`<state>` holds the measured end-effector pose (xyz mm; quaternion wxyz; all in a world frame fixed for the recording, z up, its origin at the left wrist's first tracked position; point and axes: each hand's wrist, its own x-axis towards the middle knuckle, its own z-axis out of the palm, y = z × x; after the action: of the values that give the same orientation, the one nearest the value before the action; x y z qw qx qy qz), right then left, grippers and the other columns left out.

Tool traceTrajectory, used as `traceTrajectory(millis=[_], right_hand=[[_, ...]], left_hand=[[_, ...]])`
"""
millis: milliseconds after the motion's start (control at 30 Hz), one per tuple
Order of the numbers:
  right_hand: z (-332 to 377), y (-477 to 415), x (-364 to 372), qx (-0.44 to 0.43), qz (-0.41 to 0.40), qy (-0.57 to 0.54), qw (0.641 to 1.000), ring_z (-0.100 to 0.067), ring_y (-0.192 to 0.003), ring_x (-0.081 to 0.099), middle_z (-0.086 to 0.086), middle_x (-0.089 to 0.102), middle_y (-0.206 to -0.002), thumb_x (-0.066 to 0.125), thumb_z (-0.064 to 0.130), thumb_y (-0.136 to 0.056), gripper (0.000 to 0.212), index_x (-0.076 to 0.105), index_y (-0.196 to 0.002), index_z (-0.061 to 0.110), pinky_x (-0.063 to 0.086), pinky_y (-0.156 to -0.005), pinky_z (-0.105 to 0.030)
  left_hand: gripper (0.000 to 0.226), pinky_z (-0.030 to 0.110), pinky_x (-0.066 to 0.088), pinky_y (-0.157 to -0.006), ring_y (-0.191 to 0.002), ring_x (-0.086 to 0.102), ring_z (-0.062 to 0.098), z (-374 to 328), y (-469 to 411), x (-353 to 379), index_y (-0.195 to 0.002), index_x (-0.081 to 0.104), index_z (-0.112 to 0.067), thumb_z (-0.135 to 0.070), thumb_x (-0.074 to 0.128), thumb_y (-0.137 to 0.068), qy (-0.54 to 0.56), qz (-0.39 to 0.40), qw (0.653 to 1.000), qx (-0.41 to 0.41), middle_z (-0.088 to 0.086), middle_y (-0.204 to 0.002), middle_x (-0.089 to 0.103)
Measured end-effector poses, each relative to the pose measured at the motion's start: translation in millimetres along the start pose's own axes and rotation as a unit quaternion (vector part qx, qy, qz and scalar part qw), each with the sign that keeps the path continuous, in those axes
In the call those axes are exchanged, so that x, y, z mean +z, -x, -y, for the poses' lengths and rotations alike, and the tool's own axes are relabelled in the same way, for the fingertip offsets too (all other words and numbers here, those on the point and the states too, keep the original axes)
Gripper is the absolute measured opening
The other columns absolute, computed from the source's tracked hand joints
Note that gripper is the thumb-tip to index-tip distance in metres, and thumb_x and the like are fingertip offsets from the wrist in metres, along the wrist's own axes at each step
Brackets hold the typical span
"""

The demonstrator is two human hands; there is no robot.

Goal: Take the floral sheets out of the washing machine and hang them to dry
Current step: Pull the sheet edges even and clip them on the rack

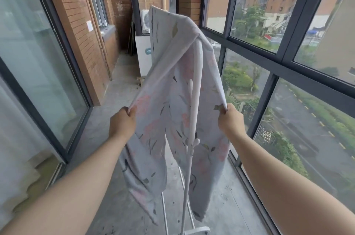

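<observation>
Left hand (123, 121), right hand (228, 119) each pinch floral sheet (172, 85) edge across rack rail (196, 88); best tug evenly outward.

The sheet (172, 85) I hold is thin, matt cloth, softly creased. The rack (196, 88) under it is smooth, white, faintly glossy tubing. The floor (123, 88) is rough grey concrete; the left wall (76, 14), coarse brick.

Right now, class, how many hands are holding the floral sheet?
2. The left hand pinches the floral sheet at its left edge; the right hand pinches its right edge. The sheet is draped over a white drying rack between them. No other hand shows.
</observation>
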<state>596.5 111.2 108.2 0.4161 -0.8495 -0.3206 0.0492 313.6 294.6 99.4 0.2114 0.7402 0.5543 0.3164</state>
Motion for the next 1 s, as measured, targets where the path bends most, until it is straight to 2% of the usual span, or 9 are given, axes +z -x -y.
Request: traceTrajectory(millis=[133,267,367,467,533,600,767,900,1000], right_hand=[[-11,17,26,-0.019,0.103,0.045,0.993,-0.029,-0.073,0.063,-0.008,0.067,-0.081,0.04,0.028,-0.105,0.032,0.064,-0.091,0.013,0.049,-0.059,-0.033],[-29,25,28,0.017,0.096,0.039,0.995,-0.024,-0.063,0.054,-0.002,0.057,-0.067,0.035,0.034,-0.108,0.044,0.051,-0.07,0.018,0.032,-0.05,-0.029],[-35,32,29,0.014,0.104,0.045,0.993,-0.025,-0.059,0.05,-0.004,0.054,-0.062,0.036,0.034,-0.108,0.048,0.047,-0.066,0.013,0.031,-0.05,-0.031],[-36,36,27,0.014,0.106,0.044,0.993,-0.024,-0.06,0.05,-0.004,0.054,-0.063,0.041,0.021,-0.105,0.041,0.047,-0.065,0.013,0.033,-0.053,-0.031],[-35,39,26,0.013,0.127,0.048,0.991,-0.026,-0.066,0.055,-0.007,0.06,-0.069,0.041,0.019,-0.104,0.036,0.054,-0.071,0.011,0.041,-0.06,-0.033],[-34,41,25,0.023,0.136,0.035,0.99,-0.029,-0.072,0.059,-0.01,0.065,-0.076,0.041,0.019,-0.103,0.033,0.058,-0.077,0.008,0.044,-0.064,-0.034],[-29,43,24,0.037,0.146,0.006,0.989,-0.027,-0.066,0.053,-0.011,0.064,-0.072,0.042,0.015,-0.098,0.027,0.058,-0.08,0.001,0.037,-0.058,-0.032],[-19,41,22,0.032,0.139,-0.038,0.989,-0.028,-0.067,0.06,-0.011,0.07,-0.077,0.045,0.014,-0.096,0.024,0.06,-0.078,0.012,0.041,-0.056,-0.03],[-8,38,20,0.006,0.123,-0.063,0.99,-0.026,-0.059,0.057,-0.002,0.062,-0.064,0.048,0.023,-0.098,0.029,0.056,-0.071,0.019,0.038,-0.052,-0.029]], left_hand=[[0.035,0.028,0.047,-0.071,-0.09,0.066,0.027,6,35,38,-0.112,0.069,-0.007,-0.037,0.054,-0.101,-0.056,0.177,0.982,0.029,0.012,-0.11,0.072],[0.025,0.034,0.052,-0.07,-0.084,0.067,0.033,12,56,48,-0.102,0.062,-0.01,-0.032,0.05,-0.102,-0.026,0.119,0.992,-0.018,0.016,-0.1,0.07],[0.017,0.04,0.058,-0.072,-0.083,0.068,0.027,11,76,56,-0.102,0.06,-0.016,-0.032,0.056,-0.097,-0.036,0.229,0.972,0.048,0.005,-0.095,0.068],[0.015,0.03,0.046,-0.053,-0.068,0.062,0.019,15,78,62,-0.08,0.052,-0.024,-0.029,0.06,-0.092,-0.022,0.168,0.984,0.05,0.0,-0.077,0.063],[0.009,0.026,0.05,-0.059,-0.076,0.066,0.016,17,82,66,-0.085,0.056,-0.028,-0.02,0.061,-0.086,-0.058,0.279,0.955,0.077,-0.004,-0.083,0.068],[0.027,0.021,0.053,-0.067,-0.084,0.067,0.013,22,85,72,-0.094,0.061,-0.031,-0.007,0.057,-0.083,-0.054,0.338,0.937,0.074,-0.011,-0.088,0.07],[0.025,0.026,0.056,-0.068,-0.08,0.069,0.017,28,75,67,-0.097,0.06,-0.026,-0.004,0.052,-0.09,-0.034,0.281,0.957,0.057,-0.011,-0.088,0.069],[0.017,0.023,0.052,-0.055,-0.074,0.072,0.018,29,75,68,-0.097,0.062,-0.025,-0.009,0.056,-0.093,-0.009,0.28,0.959,0.035,-0.007,-0.089,0.07],[0.014,0.022,0.05,-0.055,-0.07,0.072,0.016,30,74,70,-0.096,0.061,-0.027,-0.013,0.057,-0.093,0.003,0.273,0.961,0.032,-0.007,-0.09,0.069]])
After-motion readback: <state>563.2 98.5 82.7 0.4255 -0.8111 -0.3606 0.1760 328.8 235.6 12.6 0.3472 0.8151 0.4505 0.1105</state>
